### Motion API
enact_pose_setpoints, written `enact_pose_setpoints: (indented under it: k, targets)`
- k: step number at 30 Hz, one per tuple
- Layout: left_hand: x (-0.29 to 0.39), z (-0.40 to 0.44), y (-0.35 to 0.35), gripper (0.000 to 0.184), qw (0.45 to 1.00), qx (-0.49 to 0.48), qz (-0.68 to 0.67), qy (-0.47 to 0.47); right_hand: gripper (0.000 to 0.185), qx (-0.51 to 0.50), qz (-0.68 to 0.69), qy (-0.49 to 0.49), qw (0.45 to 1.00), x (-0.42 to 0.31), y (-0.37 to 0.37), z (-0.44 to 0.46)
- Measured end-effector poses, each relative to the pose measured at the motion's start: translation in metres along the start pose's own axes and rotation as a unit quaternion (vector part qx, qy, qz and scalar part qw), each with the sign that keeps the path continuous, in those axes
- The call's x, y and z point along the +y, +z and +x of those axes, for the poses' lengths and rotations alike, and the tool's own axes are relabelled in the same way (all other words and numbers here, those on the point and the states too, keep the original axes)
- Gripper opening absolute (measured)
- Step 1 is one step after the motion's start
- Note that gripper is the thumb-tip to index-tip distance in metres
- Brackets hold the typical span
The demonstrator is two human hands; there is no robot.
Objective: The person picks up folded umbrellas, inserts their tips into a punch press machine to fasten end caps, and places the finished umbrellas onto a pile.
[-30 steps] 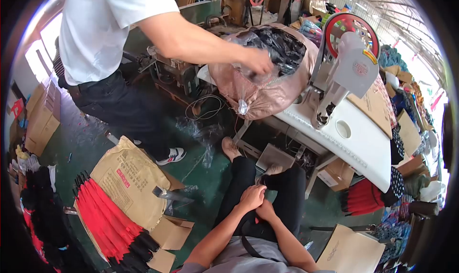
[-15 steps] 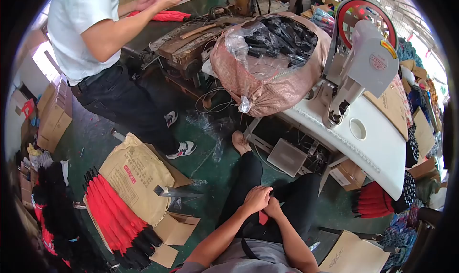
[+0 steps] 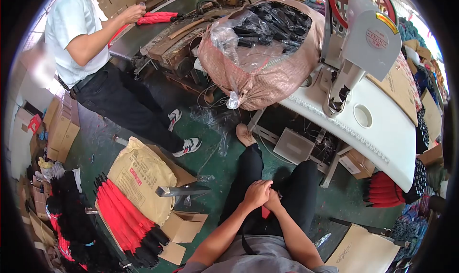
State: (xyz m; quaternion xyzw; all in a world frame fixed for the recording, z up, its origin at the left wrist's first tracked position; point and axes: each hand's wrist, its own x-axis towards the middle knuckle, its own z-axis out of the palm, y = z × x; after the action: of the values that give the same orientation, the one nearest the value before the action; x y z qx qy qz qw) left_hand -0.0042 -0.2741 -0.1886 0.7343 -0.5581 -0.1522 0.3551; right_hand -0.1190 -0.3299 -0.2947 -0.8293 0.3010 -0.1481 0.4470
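My left hand and my right hand rest together over my lap, the left laid partly across the right. Both have curled fingers, and whatever lies between them, if anything, is hidden. Just below the hands shows a small red piece whose kind I cannot make out. My legs, in dark trousers, are spread beneath. Ahead stands a white-topped machine table, apart from my hands.
A large woven sack of black, plastic-wrapped pieces sits ahead. Red umbrellas with black ends lie beside a brown paper sack at left. A grey machine stands on the table. Another person stands at left near a red folded umbrella.
The camera view has shifted slightly. The other person's hands have come down and left, and the dark object they held no longer shows clearly. My hands stay together, with slight finger movement.
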Motion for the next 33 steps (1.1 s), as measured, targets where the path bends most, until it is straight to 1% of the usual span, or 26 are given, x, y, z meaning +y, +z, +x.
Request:
enact_pose_setpoints:
  k: [2,4,6,11,14,16,18,20,22,24,25,27,28,31,32,33]
  targets:
    - [0.003,-0.004,0.000,0.026,1.000,-0.014,-0.001,-0.007,0.021,-0.010,-0.033,-0.010,0.999,0.002,-0.001,-0.003]
    - [0.006,0.001,-0.002,0.027,0.999,-0.028,0.000,-0.015,0.020,-0.010,-0.036,-0.002,0.999,0.001,-0.005,-0.002]
    - [0.006,0.002,-0.002,0.027,1.000,-0.027,0.001,-0.013,0.019,-0.018,-0.040,0.017,0.999,-0.006,-0.009,-0.004]
    - [0.005,-0.005,0.000,0.026,1.000,-0.019,-0.002,-0.010,0.018,-0.031,-0.064,0.000,0.997,-0.024,-0.019,-0.008]
    - [0.001,-0.007,-0.004,0.025,1.000,-0.010,0.018,-0.007,0.015,0.042,-0.045,0.015,0.998,-0.042,-0.028,-0.020]
    - [0.001,-0.010,-0.003,0.024,0.999,-0.003,0.045,-0.007,0.015,0.049,-0.033,0.029,0.998,-0.053,-0.038,-0.023]
    - [-0.004,-0.015,-0.007,0.024,0.998,-0.028,0.051,-0.031,0.014,0.059,-0.010,0.057,0.997,-0.062,-0.046,-0.031]
    - [-0.009,-0.021,-0.013,0.023,0.994,-0.002,-0.079,-0.077,0.013,0.116,0.027,0.082,0.990,-0.068,-0.046,-0.036]
    - [0.000,-0.028,-0.030,0.023,0.979,0.034,-0.147,-0.134,0.019,0.176,0.040,0.083,0.980,-0.042,-0.025,-0.020]
    - [-0.001,-0.035,-0.044,0.023,0.971,0.096,-0.190,-0.107,0.033,0.276,0.175,0.196,0.925,-0.051,-0.025,-0.001]
    - [0.000,-0.034,-0.056,0.023,0.974,0.089,-0.181,-0.101,0.033,0.282,0.185,0.197,0.921,-0.050,-0.034,0.010]
    - [0.004,-0.031,-0.081,0.023,0.956,0.154,-0.217,-0.125,0.053,0.195,0.269,0.321,0.887,-0.047,-0.043,0.028]
    - [0.007,-0.028,-0.091,0.023,0.959,0.155,-0.208,-0.119,0.053,0.196,0.279,0.315,0.886,-0.049,-0.043,0.032]
    - [0.017,-0.001,-0.121,0.023,0.927,0.172,-0.271,-0.195,0.067,0.225,0.259,0.346,0.873,-0.049,-0.038,0.056]
    - [0.012,0.015,-0.130,0.023,0.932,0.168,-0.263,-0.185,0.067,0.231,0.271,0.342,0.870,-0.047,-0.034,0.065]
    - [0.002,0.034,-0.135,0.023,0.924,0.173,-0.278,-0.199,0.070,0.239,0.286,0.332,0.867,-0.044,-0.030,0.071]
